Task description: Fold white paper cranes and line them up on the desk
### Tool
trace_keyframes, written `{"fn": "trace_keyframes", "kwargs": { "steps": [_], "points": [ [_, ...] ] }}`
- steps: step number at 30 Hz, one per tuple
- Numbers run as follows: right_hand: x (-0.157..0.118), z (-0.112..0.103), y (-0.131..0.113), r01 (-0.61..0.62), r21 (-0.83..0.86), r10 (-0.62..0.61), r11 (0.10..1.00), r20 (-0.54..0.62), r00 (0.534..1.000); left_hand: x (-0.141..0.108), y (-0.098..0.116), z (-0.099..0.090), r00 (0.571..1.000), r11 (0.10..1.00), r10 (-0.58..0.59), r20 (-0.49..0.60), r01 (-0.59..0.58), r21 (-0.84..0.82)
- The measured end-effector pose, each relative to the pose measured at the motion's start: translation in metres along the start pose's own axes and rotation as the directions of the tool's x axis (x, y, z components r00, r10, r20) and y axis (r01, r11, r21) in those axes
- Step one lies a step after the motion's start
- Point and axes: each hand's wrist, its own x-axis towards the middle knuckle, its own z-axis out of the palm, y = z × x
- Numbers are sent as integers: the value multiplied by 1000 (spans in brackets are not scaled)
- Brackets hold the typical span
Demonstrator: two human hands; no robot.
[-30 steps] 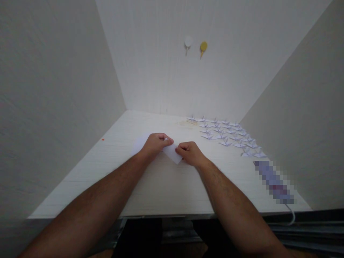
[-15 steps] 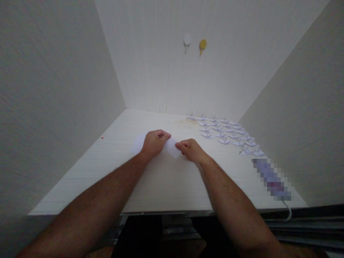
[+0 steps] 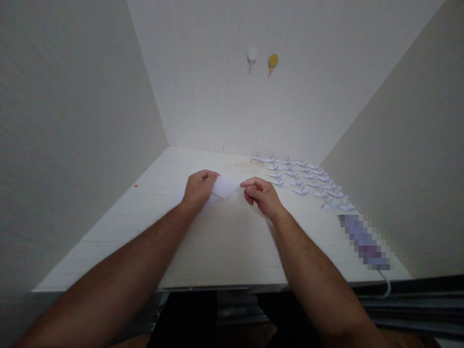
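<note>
A small white paper sheet [image 3: 225, 187] is pinched at its left side by my left hand [image 3: 200, 187], just above the table. To the right of the paper, my right hand [image 3: 261, 194] has its index finger stretched toward the paper's right corner, its other fingers curled and apart from the thumb; nothing shows in it. More white paper [image 3: 181, 193] lies on the table, partly hidden behind my left hand.
Several folded paper cranes [image 3: 299, 186] stand in rows at the back right of the white table [image 3: 224, 251]. A pixelated object [image 3: 364, 241] with a white cable lies near the right edge. White [image 3: 253, 53] and yellow [image 3: 273, 60] hooks are on the back wall.
My left hand has moved a little left with the paper. My right hand has let go of the paper, opened its fingers and moved slightly right, leaving a gap.
</note>
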Motion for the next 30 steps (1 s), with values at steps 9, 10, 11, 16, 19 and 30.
{"fn": "trace_keyframes", "kwargs": {
  "steps": [9,10,11,16,19,30],
  "points": [
    [-1,1,1,-72,-118,85,990,110,990,-15,11,6,957,998,-44,286,29,57],
    [-2,1,0,-77,-130,93,988,122,988,-15,11,5,956,998,-40,289,23,62],
    [-2,1,0,-81,-137,100,987,139,985,-15,12,5,956,998,-38,290,20,65],
    [-4,3,-7,-82,-150,112,985,203,973,-16,12,5,949,995,-39,314,9,95],
    [-6,5,-11,-89,-196,130,977,207,970,-18,13,5,935,994,-41,352,4,107],
    [1,3,-7,-65,-169,64,983,-12,998,-17,13,2,948,998,-18,318,-2,60]
  ]
}}
